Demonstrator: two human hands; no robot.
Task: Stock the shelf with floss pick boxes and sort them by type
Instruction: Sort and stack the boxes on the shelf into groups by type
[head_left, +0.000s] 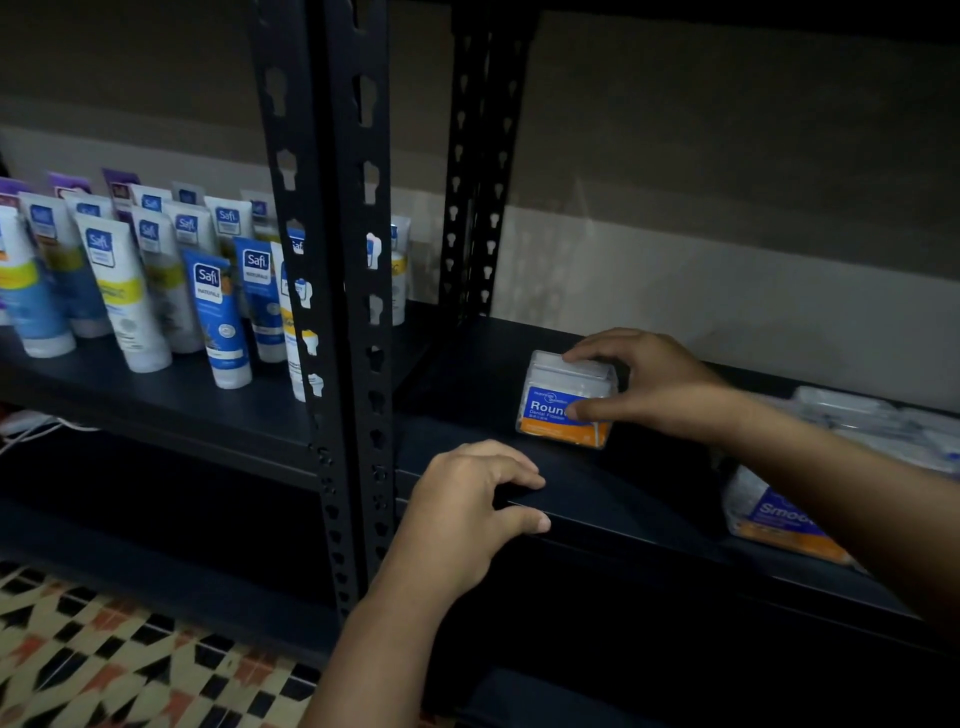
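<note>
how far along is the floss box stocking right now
Early. Done: nothing finished shows yet on the dark shelf. In hand: the right hand grips an upright Round box on it; the left hand holds the shelf edge. Left: the Smooth box and clear packs lie unsorted at right.

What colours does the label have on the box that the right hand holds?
The box label is blue above with white lettering and orange below; the head view shows it, gripped by the right hand.
</note>
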